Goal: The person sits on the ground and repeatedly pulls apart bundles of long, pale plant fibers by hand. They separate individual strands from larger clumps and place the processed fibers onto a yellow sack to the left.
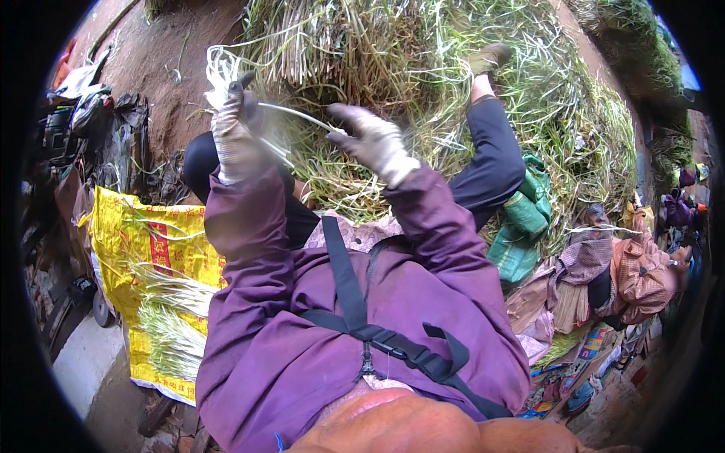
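My left hand (237,127), in a striped, dark-stained glove, is raised and closed around a bunch of long white plant stalks (222,71). Their looped ends stick out above its fingers, and other ends hang blurred below the palm. From there a single white stalk (297,115) bends across to my right hand (371,139). That gloved hand, blurred, pinches the stalk's end between thumb and fingers. Under both hands lies a heap of leafy green stalks (430,113), with a thick sheaf of pale stem ends (291,51) at its far side.
Beside my left arm, trimmed stalks (173,337) lie on a yellow printed sack (113,243). A rolled green woven sack (518,238) rests by my right knee. Another person (628,272) in checked clothes sits at right, a white stalk at their hands. Dark plastic rubbish (127,136) lies left.
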{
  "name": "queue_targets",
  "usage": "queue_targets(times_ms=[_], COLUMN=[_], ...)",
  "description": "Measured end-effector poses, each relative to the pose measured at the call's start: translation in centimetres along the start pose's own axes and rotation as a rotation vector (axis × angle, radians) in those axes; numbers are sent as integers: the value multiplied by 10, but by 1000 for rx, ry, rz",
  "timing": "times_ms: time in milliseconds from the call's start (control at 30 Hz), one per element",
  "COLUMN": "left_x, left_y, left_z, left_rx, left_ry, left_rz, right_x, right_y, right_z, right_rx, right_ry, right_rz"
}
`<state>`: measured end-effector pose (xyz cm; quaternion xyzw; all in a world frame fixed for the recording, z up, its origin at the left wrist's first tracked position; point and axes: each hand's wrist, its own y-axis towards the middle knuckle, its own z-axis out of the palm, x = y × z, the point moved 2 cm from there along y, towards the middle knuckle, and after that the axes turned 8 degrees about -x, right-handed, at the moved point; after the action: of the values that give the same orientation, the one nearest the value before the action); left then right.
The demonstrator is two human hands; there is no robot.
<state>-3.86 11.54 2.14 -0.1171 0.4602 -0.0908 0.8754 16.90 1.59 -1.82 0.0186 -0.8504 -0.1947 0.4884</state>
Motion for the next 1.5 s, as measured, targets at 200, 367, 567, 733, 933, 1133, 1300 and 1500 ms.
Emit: queue_targets(times_ms=[200, 367, 567, 733, 933, 1133, 1300, 1500], left_x=[-1, -5, 3, 3, 32, 51, 59, 79], left_y=[-1, 14, 5, -8, -19, -15, -26, -87], left_z=[-10, -19, -3, 3, 14, 0, 1, 1], left_rx=[22, -95, -27, -75, -22, 100, 44, 122], left_ry=[-80, -102, -20, 105, 1, 5, 110, 251], left_rz=[32, 72, 6, -19, -166, -248, -169, -244], right_x=[-15, -21, -65, -72, -2, 18, 28, 33], right_y=[-31, -83, -91, -61, -23, -39, -40, -37], right_z=[20, -54, -119, -104, -27, -3, -55, -64], right_rx=[368, 257, 88, 116, 7, 444, 297, 56], right_ry=[-92, 124, 535, -667, 298, 671, 824, 924], right_rz=[129, 229, 1005, 402, 281, 750, 826, 942])
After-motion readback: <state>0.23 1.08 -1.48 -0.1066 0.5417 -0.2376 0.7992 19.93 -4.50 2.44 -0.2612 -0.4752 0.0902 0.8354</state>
